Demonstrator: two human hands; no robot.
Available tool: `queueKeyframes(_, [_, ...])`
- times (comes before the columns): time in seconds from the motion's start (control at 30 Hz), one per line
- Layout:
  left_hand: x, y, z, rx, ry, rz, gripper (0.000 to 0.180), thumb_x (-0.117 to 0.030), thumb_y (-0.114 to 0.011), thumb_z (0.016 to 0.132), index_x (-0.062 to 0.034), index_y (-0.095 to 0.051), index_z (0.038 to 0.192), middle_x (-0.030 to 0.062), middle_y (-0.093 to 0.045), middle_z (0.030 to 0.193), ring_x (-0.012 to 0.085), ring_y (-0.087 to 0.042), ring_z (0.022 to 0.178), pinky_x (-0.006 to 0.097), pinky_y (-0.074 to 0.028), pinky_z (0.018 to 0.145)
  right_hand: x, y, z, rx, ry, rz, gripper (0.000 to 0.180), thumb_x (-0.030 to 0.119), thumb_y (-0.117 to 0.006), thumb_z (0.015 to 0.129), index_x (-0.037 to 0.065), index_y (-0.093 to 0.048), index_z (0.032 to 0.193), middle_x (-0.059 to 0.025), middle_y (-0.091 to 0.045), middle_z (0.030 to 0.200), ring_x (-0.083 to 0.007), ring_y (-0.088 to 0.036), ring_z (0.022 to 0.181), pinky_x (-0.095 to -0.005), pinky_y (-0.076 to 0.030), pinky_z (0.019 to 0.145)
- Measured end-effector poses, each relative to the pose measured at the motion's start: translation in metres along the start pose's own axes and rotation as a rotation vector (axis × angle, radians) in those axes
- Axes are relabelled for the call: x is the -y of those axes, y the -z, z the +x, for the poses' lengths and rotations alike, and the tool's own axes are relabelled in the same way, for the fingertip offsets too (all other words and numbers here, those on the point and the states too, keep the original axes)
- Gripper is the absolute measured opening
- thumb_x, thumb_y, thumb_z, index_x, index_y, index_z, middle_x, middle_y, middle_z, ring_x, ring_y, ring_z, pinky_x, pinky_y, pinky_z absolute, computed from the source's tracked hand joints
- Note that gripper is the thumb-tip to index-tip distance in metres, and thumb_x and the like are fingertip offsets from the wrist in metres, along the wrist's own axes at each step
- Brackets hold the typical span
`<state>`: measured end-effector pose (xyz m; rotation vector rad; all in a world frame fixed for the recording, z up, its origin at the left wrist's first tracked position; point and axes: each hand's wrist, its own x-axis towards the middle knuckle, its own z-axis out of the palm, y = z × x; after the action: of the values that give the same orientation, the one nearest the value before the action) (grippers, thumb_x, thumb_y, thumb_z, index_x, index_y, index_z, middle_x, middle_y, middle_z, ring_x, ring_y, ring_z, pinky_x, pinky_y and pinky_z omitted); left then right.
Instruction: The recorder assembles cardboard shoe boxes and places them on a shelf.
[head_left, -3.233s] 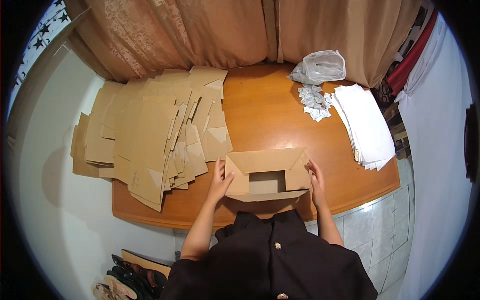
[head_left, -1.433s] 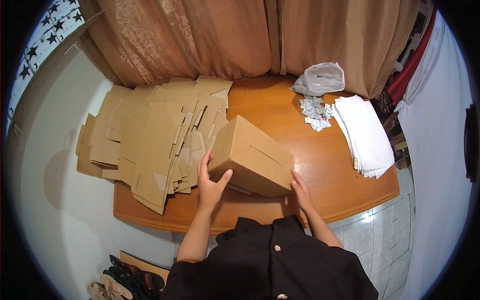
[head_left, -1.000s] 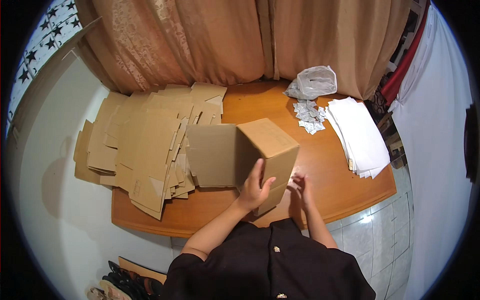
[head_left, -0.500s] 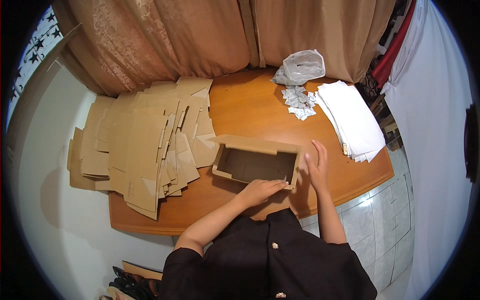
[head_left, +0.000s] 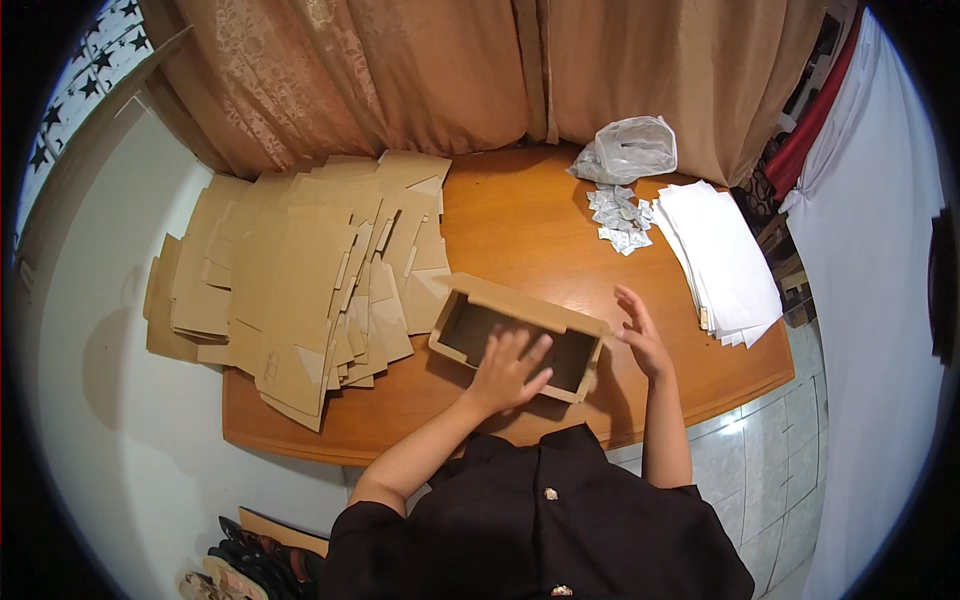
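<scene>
A brown cardboard box [head_left: 472, 358] stands on the wooden table in front of me, its top open and its lid flap raised along the far side. My left hand [head_left: 508, 370] is over the near wall and the opening, fingers spread and slightly blurred; it holds nothing. Just off the box's right end is my right hand [head_left: 642, 335], fingers apart and empty, the thumb pointing toward the box corner. Part of the box's inside is hidden behind my left hand.
Flattened cardboard boxes [head_left: 290, 270] lie in an overlapping pile at the left. Farther right are small silvery packets [head_left: 622, 218], a translucent plastic bag [head_left: 636, 150] and a stack of white paper sheets [head_left: 722, 265]. The table [head_left: 510, 210] ends at a curtain [head_left: 420, 70].
My left hand has left the box's near right corner and moved left over the opening, fingers spreading. The right hand stays beside the right end. The view has shifted slightly.
</scene>
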<state>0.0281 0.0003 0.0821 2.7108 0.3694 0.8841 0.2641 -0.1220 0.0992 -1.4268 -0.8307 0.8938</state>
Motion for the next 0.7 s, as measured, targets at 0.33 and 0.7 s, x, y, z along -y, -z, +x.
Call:
queueKeyframes(0.33, [0.042, -0.007, 0.062, 0.247, 0.312, 0.231, 0.058, -0.042, -0.050, 0.086, -0.0166, -0.038, 0.137, 0.0185, -0.020, 0.147, 0.0375, -0.014, 0.136, 0.069, -0.005, 0.100, -0.029, -0.017, -0.003, -0.571, 0.341, -0.252, 0.052, 0.020, -0.060, 0.079, 0.006, -0.044, 0.126, -0.0148, -0.041, 0.126, -0.0285, -0.037, 0.120, -0.0414, -0.026, 0.102])
queueKeyframes(0.7, [0.087, 0.076, -0.049, 0.324, 0.178, 0.045, 0.047, -0.039, -0.067, 0.075, -0.0144, -0.059, 0.114, 0.0049, -0.055, 0.120, 0.0235, -0.046, 0.119, 0.059, -0.022, 0.102, -0.054, -0.053, -0.049, -0.257, 0.197, -0.588, 0.040, 0.019, -0.062, 0.080, 0.008, -0.056, 0.117, -0.0228, -0.040, 0.131, -0.0387, -0.038, 0.121, -0.0425, -0.031, 0.101])
